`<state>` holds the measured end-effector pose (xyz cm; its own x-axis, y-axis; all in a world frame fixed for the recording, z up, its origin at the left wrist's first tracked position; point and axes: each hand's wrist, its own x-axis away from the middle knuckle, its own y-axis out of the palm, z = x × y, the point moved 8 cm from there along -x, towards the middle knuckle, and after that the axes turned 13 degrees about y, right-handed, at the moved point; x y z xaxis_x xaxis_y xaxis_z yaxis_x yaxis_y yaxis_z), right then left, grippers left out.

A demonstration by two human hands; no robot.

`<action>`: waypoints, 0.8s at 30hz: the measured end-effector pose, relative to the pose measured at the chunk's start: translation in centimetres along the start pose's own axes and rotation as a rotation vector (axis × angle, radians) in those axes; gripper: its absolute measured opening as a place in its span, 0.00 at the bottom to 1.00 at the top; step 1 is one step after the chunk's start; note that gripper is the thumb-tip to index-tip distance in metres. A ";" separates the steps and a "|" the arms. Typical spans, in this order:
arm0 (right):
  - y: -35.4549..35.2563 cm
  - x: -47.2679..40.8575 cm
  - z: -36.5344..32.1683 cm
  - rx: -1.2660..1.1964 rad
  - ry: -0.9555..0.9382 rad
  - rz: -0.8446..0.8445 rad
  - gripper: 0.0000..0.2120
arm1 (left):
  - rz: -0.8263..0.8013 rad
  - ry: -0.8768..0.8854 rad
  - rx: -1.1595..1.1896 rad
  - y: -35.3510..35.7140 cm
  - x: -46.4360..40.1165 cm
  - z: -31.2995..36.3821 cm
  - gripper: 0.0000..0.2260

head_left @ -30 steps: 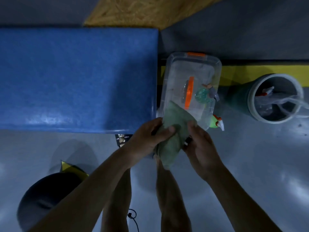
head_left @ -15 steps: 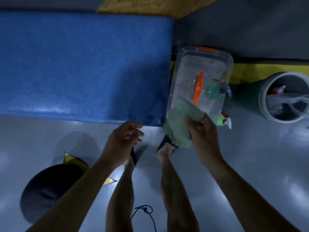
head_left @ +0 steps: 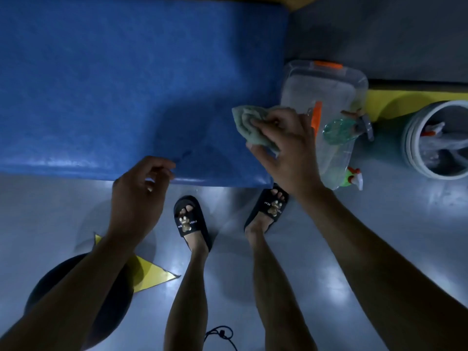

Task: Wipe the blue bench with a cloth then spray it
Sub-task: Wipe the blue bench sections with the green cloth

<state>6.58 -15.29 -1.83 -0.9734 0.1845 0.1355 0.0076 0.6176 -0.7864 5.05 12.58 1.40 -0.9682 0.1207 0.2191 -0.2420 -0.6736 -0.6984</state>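
Observation:
The blue bench (head_left: 114,84) fills the upper left of the head view. My right hand (head_left: 286,150) holds a crumpled green cloth (head_left: 249,125) over the bench's right end. My left hand (head_left: 138,196) hovers at the bench's front edge with its fingers loosely curled and nothing in them. A green spray bottle (head_left: 353,179) with a white and orange nozzle stands on the floor beside the clear box. A second teal bottle (head_left: 339,129) lies inside that box.
A clear plastic box (head_left: 329,82) with orange latches sits right of the bench. A grey bucket (head_left: 415,138) holding bottles stands further right. A dark round stool (head_left: 83,305) and a yellow floor marking (head_left: 152,274) lie at lower left. My sandalled feet stand below the bench edge.
My right hand carried the cloth from in front of the box up and left onto the bench's right end. My left hand let go of the cloth and moved left to the bench's front edge.

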 end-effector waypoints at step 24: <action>8.4 13.2 -2.1 0.337 -0.213 -0.178 0.27 | -0.087 0.474 -0.538 -1.7 -4.5 -5.6 0.21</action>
<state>-5.68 -6.05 -5.36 -0.9786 -0.0859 0.1868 -0.2049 0.3349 -0.9197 9.49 17.30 -2.19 -0.8379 0.5429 0.0554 -0.1987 -0.2091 -0.9575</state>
